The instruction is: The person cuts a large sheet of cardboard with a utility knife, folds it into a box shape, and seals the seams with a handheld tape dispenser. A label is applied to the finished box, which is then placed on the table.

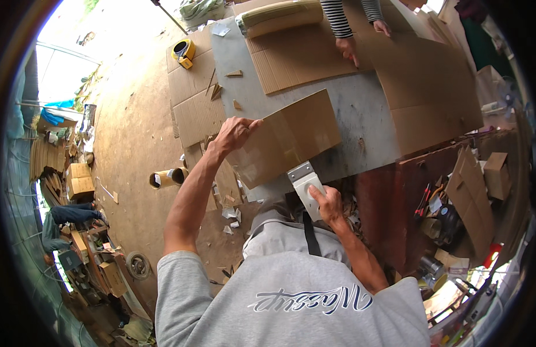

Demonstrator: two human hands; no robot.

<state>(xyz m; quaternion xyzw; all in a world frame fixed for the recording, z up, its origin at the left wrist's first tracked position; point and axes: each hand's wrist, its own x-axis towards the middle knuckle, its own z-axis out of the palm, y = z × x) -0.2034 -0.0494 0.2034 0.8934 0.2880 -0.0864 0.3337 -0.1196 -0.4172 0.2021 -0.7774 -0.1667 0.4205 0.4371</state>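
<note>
My left hand [235,134] is closed on the upper left corner of a brown cardboard piece [297,132], which lies tilted over the near edge of a grey worktable [360,127]. Clear tape shines on part of that piece. In my right hand [328,205] is a flat white tool with a metal end plate [306,184]; its exact kind I cannot make out. The plate end is close by the cardboard's lower edge, and whether they touch is unclear. Across the table, another person's hands [347,50] in striped sleeves rest on a large cardboard sheet [314,61].
Another big cardboard sheet [430,92] covers the table's right side. A yellow tape roll [184,52] sits on cardboard at the left. Below it, a cardboard tube [166,177] lies among scraps on the floor. Tools and boxes [497,175] crowd the lower right.
</note>
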